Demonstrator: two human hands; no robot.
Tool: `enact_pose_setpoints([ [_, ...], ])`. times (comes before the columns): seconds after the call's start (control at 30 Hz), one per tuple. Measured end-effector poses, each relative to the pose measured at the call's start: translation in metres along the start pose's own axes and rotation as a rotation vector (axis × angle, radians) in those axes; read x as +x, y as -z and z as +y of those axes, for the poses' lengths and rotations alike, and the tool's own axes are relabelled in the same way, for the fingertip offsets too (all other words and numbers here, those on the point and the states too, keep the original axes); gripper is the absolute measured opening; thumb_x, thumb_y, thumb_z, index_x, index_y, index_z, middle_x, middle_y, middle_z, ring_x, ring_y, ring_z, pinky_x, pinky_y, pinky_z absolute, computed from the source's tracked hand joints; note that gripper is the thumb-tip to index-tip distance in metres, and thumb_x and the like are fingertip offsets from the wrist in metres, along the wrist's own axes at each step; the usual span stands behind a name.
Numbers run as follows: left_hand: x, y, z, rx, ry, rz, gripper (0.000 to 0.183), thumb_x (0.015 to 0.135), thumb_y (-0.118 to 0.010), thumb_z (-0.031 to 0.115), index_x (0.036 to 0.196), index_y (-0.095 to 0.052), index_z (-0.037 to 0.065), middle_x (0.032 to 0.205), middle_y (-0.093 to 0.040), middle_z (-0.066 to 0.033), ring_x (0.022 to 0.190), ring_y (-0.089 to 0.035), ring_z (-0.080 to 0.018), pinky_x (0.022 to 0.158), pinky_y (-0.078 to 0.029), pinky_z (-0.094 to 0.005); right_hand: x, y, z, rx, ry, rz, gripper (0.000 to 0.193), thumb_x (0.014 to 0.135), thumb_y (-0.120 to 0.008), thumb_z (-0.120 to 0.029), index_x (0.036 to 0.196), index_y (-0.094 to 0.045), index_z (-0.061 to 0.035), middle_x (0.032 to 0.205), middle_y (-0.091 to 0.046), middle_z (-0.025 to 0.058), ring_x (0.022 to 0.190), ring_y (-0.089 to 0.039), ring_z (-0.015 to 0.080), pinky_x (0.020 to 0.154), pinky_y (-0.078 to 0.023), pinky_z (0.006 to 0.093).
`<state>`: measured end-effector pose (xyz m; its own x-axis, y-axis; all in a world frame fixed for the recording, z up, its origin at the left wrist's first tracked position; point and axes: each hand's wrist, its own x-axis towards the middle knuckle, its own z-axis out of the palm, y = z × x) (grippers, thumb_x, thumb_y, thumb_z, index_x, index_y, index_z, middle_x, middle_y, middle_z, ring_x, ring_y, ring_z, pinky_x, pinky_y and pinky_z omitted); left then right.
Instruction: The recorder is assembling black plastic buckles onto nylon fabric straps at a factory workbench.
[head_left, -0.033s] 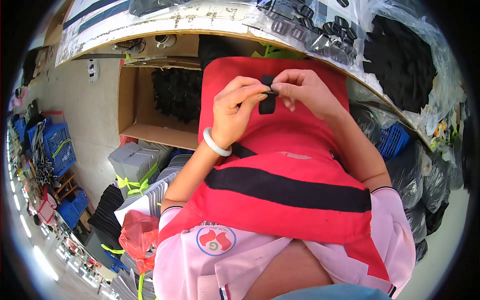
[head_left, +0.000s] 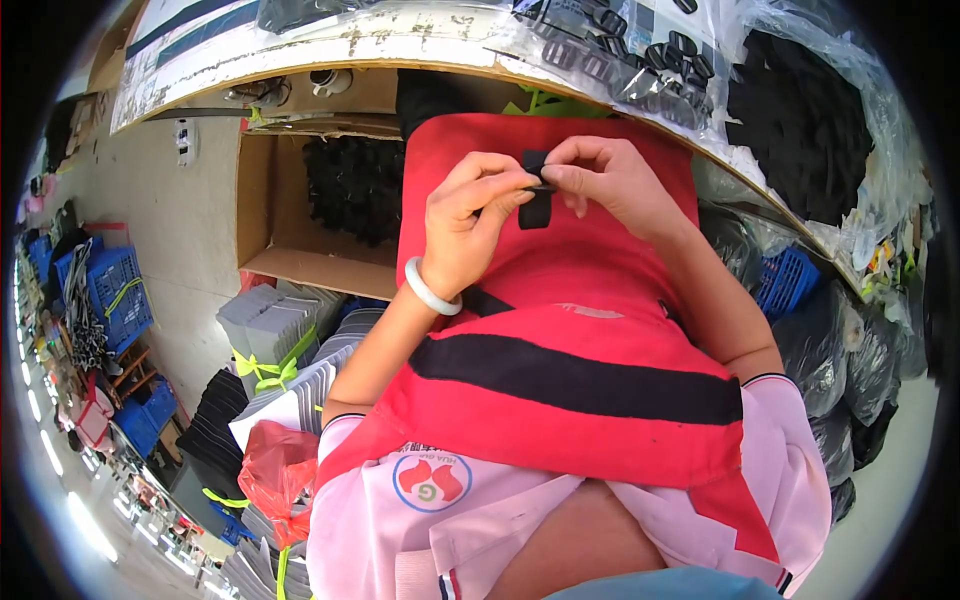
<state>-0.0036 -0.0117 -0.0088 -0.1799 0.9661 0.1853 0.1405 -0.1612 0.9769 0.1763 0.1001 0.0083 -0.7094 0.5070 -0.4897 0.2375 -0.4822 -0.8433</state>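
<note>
Over the red apron (head_left: pixel 560 270) on my lap, both hands meet at a short black strap (head_left: pixel 536 212). My left hand (head_left: pixel 466 205), with a pale bangle at the wrist, pinches a small dark piece at the strap's middle, perhaps a buckle; the fingertips partly hide it. My right hand (head_left: pixel 612 182) pinches the strap's upper part from the other side, thumb and forefinger together. One end of the strap shows above the fingers, and the other hangs below. On the worktable ahead lie several black oval slide buckles (head_left: pixel 683 55), some on clear plastic.
The worktable's edge (head_left: pixel 400 62) curves just beyond my hands. Left of my lap, a cardboard box (head_left: pixel 325 268) contains black pieces. Nearer are tied grey stacks (head_left: pixel 265 325) and a red plastic bag (head_left: pixel 275 470). Black pieces (head_left: pixel 800 120) and dark bags (head_left: pixel 815 345) are at right.
</note>
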Motion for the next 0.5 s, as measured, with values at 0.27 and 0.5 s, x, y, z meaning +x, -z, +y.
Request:
enact_pose_setpoints([
  [0.27,-0.004,0.002,0.008,-0.055,-0.038,-0.069,0.020,0.082,-0.063,-0.012,0.097,-0.069,0.000,0.099,-0.060,-0.0089,0.083,-0.063,-0.0170,0.070,-0.054,-0.0258,-0.001,-0.004,-0.003,0.021,0.133,0.103,0.014,0.088,-0.070,-0.014,0.094,-0.067,-0.0020,0.094,-0.066,0.0040,0.083,-0.062,0.0085,0.072,-0.052,0.0244],
  [0.5,-0.011,0.016,0.025,0.026,0.050,-0.115,0.020,0.080,-0.063,-0.013,0.096,-0.068,-0.001,0.092,-0.063,-0.0095,0.082,-0.063,-0.0174,0.072,-0.052,-0.0253,0.011,-0.014,0.010,0.067,0.219,0.138,0.017,0.088,-0.067,-0.005,0.102,-0.057,-0.0047,0.096,-0.063,0.0031,0.088,-0.061,0.0087,0.078,-0.050,0.0232],
])
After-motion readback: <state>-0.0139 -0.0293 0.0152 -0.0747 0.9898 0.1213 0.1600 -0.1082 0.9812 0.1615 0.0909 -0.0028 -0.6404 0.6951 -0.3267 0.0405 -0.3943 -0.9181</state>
